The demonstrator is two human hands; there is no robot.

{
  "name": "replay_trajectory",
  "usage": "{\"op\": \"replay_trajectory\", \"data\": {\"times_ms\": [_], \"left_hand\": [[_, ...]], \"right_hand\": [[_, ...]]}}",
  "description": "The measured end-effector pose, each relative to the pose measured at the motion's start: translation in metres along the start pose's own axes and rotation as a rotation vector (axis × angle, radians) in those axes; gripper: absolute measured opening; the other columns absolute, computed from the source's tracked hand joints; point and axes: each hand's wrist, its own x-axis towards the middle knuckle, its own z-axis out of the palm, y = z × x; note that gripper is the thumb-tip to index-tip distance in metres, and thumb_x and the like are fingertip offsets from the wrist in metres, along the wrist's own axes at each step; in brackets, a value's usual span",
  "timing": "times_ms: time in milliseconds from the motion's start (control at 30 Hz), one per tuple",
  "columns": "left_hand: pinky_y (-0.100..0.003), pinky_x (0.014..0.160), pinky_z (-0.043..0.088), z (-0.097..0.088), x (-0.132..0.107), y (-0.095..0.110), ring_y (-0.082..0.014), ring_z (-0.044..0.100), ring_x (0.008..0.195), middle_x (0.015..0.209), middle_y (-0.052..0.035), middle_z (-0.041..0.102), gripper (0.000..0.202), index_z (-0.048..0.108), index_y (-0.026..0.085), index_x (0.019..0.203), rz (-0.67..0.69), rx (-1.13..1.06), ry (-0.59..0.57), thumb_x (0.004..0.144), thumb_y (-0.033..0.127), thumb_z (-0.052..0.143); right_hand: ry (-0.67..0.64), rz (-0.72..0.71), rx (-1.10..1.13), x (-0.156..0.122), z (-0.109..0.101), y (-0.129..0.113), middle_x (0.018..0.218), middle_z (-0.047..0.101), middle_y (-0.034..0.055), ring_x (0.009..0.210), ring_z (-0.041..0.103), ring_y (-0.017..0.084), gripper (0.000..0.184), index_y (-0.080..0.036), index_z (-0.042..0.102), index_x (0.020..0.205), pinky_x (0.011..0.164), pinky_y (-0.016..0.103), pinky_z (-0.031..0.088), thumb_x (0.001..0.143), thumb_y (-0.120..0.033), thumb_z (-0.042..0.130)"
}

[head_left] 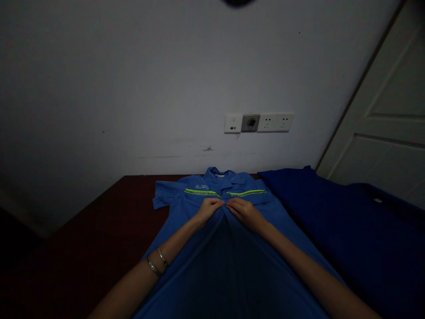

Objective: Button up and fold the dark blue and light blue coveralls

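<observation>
A blue short-sleeved work shirt (186, 221) lies face up in front of me, its collar toward the wall. Yellow-green stripes cross its chest, with white lettering above the left one. My left hand (210, 208) pinches the front edge of the shirt just below the stripes. Close beside it, my right hand (244, 210) has its fingers closed on the opposite front edge. Between the hands the cloth is drawn up into a peak, and folds run down from it toward me. What exactly sits between the fingertips is too small to make out.
A dark reddish table (109, 221) carries the shirt. On the right lies a darker blue garment (318, 208). Behind stands a pale wall (133, 88) with a row of sockets (274, 122), and a panelled white door (385, 128) is at the right.
</observation>
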Motion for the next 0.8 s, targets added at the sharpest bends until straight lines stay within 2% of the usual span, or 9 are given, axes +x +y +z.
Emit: {"op": "replay_trajectory", "data": {"times_ms": [233,400,567,667,800], "left_hand": [[-0.019,0.051,0.026,0.003,-0.0006,0.004,-0.0071,0.035,0.053,0.053,0.0053,0.041,0.036,0.048,0.013,0.054,-0.028,-0.035,0.016,0.061,0.045,0.062],[-0.019,0.049,0.025,0.0039,-0.0019,0.0069,-0.0065,0.033,0.051,0.053,0.0063,0.039,0.034,0.044,0.014,0.055,-0.069,-0.049,0.014,0.061,0.043,0.061],[-0.019,0.049,0.024,0.0039,-0.0011,0.0052,-0.0064,0.033,0.05,0.052,0.0068,0.038,0.034,0.042,0.015,0.054,-0.081,-0.048,0.031,0.061,0.042,0.06],[-0.019,0.049,0.024,0.0044,-0.0003,0.0045,-0.0063,0.033,0.051,0.052,0.0067,0.039,0.033,0.043,0.015,0.054,-0.086,-0.048,0.048,0.06,0.041,0.061],[-0.019,0.05,0.026,0.0038,0.0004,0.002,-0.0066,0.036,0.051,0.053,0.0059,0.043,0.029,0.046,0.014,0.055,-0.098,-0.097,0.036,0.06,0.038,0.062]], "right_hand": [[-0.02,-0.011,0.06,-0.0003,-0.0015,-0.0001,0.096,0.06,0.0076,0.09,0.057,0.015,0.022,-0.017,0.06,0.097,0.081,0.03,0.048,0.088,-0.022,0.04],[0.069,0.165,0.274,0.0053,-0.0004,-0.001,0.089,0.062,0.0049,0.086,0.058,0.015,0.014,-0.018,0.062,0.087,0.08,0.031,0.047,0.081,-0.028,0.053],[0.103,0.322,0.417,0.007,0.0052,0.0023,0.085,0.063,0.0046,0.081,0.059,0.016,0.019,-0.017,0.062,0.083,0.07,0.028,0.049,0.074,-0.034,0.061],[0.077,0.29,0.372,0.0056,0.0055,0.0033,0.086,0.063,0.0049,0.08,0.059,0.015,0.019,-0.017,0.061,0.087,0.072,0.029,0.049,0.076,-0.032,0.059],[0.047,0.172,0.255,0.0036,0.0022,0.0013,0.089,0.062,0.0051,0.086,0.058,0.016,0.016,-0.018,0.061,0.09,0.08,0.032,0.046,0.08,-0.029,0.054]]}}
